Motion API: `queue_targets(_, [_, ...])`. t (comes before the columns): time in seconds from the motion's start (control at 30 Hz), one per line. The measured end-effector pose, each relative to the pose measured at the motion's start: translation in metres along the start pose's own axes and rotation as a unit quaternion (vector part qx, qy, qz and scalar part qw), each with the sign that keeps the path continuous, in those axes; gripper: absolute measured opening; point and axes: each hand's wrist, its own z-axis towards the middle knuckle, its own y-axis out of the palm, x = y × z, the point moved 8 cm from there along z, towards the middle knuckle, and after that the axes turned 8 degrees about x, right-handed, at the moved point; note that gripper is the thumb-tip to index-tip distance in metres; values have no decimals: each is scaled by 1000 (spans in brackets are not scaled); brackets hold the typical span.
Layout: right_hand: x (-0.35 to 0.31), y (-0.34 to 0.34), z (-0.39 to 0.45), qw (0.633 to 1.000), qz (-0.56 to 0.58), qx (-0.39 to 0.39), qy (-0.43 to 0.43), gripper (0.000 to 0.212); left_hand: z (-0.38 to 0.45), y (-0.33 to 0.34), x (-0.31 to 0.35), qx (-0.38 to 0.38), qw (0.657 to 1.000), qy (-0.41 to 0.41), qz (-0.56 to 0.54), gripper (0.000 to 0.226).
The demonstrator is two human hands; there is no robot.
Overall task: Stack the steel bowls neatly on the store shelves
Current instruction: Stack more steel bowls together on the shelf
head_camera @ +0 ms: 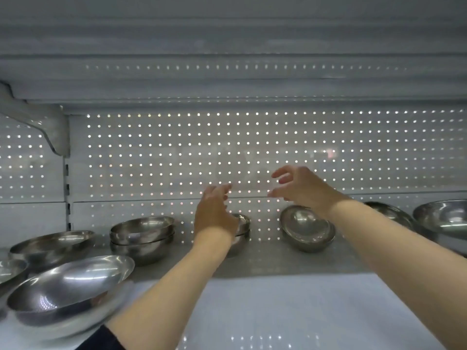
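Nearest the lens, at the front left corner of the white store shelf (265,263): a wide shiny steel bowl (68,286), tilted, apparently resting in another, partly over the front edge

Both hands raised over the middle of the shelf, empty, fingers spread and loosely bent, gripping nothing. Left hand (214,210) in front of a small stack of round steel bowls (241,227) near the back edge, hiding most of it. Right hand (300,185) above a tilted pair of nested steel bowls (307,228), leaning rather than sitting flat

Probably a moment between grips. Best done by taking the tilted pair by the rim with both hands, levelling it, then lowering it squarely onto a stack of matching width; steel on steel likely to slide, so slow and centred

Around: a tidy three-bowl steel stack (142,236) left of centre, a shallow steel bowl (50,245) beyond it toward the left edge, more steel bowls (442,218) at the right edge. White perforated back panel (177,152) behind, upper shelf overhead limiting lift height. Overhanging front-left bowl a likely snag for the left forearm
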Motion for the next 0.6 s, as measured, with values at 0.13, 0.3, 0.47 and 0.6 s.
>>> queue_targets(0.13, [16,-46,1,968,-234,69,-57,46,-21,48,31,-127,989,65,50,61])
queue_targets(0.3, [83,-37,-8,916,-401,8,-15,35,-33,111,36,-253,948,18,194,48])
queue_targets(0.47, [128,-37,-21,917,-392,-60,38,44,-43,146,18,-293,940,-28,173,33])
queue_targets(0.6, [134,-37,-19,926,-369,-63,45,41,-52,162,5,-323,942,-61,62,31])
